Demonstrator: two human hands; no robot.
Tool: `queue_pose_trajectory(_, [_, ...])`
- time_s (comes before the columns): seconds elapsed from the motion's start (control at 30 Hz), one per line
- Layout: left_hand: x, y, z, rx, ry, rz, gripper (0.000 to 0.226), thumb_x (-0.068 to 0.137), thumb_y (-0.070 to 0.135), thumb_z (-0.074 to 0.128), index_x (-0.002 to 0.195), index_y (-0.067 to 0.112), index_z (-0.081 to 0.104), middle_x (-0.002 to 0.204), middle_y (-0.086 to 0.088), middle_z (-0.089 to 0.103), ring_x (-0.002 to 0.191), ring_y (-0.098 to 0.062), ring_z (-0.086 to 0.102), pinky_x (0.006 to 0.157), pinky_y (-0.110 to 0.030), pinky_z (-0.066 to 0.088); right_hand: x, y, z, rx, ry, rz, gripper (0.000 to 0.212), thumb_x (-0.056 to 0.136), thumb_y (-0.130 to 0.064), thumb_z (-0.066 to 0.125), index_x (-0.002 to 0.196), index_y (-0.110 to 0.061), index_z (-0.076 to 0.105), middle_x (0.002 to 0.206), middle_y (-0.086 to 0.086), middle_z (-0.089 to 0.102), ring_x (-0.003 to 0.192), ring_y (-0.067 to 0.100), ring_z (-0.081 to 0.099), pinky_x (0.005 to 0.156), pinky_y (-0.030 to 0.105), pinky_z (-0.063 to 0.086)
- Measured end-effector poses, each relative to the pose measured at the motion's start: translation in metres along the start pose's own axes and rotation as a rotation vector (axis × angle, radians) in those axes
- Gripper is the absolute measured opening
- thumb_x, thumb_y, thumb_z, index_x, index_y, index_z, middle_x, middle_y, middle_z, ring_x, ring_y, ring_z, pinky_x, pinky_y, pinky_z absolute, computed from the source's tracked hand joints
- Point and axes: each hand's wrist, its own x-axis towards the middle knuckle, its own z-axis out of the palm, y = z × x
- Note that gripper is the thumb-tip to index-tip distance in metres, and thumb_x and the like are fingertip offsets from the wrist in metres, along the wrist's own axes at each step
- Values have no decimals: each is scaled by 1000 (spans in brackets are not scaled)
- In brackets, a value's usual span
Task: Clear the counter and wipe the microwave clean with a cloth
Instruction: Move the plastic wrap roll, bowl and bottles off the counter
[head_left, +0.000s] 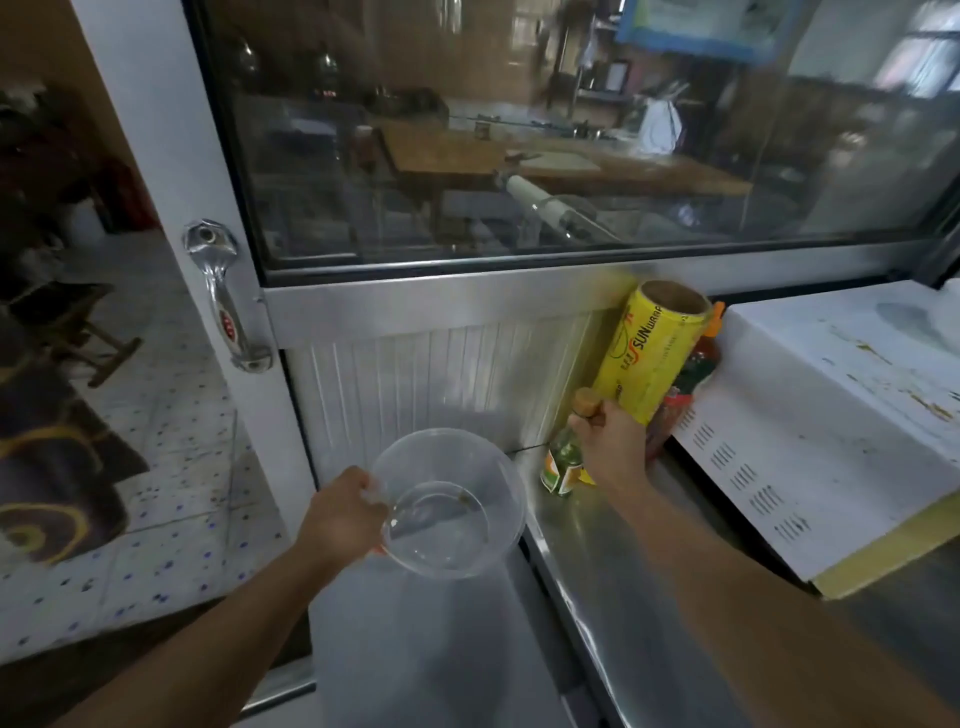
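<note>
Corner: yellow wrap roll (649, 353), green bottle (563, 462) and red bottles (696, 369) crowd it.
Right: microwave (831, 415) blocks.
Desk (597, 571) front strip: free.

Steel desk (587, 561), loaded at rear corner.
Left of the microwave (810, 415): green bottle (561, 462), yellow wrap roll (649, 353), red bottle (698, 364).

A person's left hand (343, 512) grips the rim of a clear plastic bowl (449, 501) left of a stained white microwave (831, 415), while the right hand (613, 441) clasps a cork-topped green bottle (563, 462) beside a yellow wrap roll (652, 348).
</note>
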Motion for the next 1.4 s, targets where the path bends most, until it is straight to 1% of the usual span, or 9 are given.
queue_pose_trajectory(0.2, [24,-10,2,27,-18,57,21,79,-2,63,82,17,55,81,-16,62,57,-29,61,44,-29,46,25,6,31,-19,45,15,19,86,-16,63,86,2,58,88,20,67,83,35,60,66,34,36])
queue_pose_trajectory(0.33, [29,-12,6,28,-13,64,17,81,-3,63,85,12,55,79,-19,61,64,-36,63,53,-36,51,36,8,45,-14,69,11,21,86,-15,64,88,5,59,89,22,66,85,37,60,72,41,43])
queue_pose_trajectory(0.47, [30,-11,12,154,-80,99,15,84,0,60,95,9,55,95,-13,62,65,-23,63,49,-22,47,45,9,53,-22,90,16,22,86,-17,64,90,4,58,92,22,67,88,37,61,77,40,43])
queue_pose_trajectory(0.6, [27,-6,13,139,-43,69,20,88,5,53,107,8,51,88,-20,66,72,-33,67,58,-31,55,50,11,57,-57,112,29,25,87,-19,64,94,4,57,96,23,66,93,38,60,75,38,38])
queue_pose_trajectory(0.73, [31,-8,13,166,-40,42,19,86,4,55,105,8,53,91,-17,65,70,-30,65,57,-32,55,53,11,59,-75,120,42,26,88,-20,63,97,4,57,100,24,66,96,38,59,75,37,38])
queue_pose_trajectory(0.93, [38,-10,15,217,-7,77,16,84,6,60,99,9,57,96,-10,63,79,-31,64,65,-40,55,55,9,57,-84,108,64,29,88,-19,63,104,2,54,103,23,65,99,38,60,76,37,41])
queue_pose_trajectory(1.1, [36,-11,20,168,-16,76,15,82,6,60,96,10,58,88,-11,63,72,-31,64,57,-34,52,44,8,47,10,-24,55,40,85,-14,66,117,0,48,110,18,62,105,34,58,87,40,46])
queue_pose_trajectory(1.27, [27,6,39,72,-71,57,14,82,4,58,94,11,57,71,-7,59,53,-20,58,42,-23,43,19,14,19,-2,-14,33,55,85,-19,67,132,-4,41,127,12,54,117,27,51,94,35,41])
queue_pose_trajectory(1.4, [18,19,66,87,-145,36,10,81,6,57,90,12,54,79,-10,62,61,-24,62,46,-28,48,5,31,-17,12,-5,53,55,84,-19,68,132,-8,43,129,9,53,118,24,51,97,37,43])
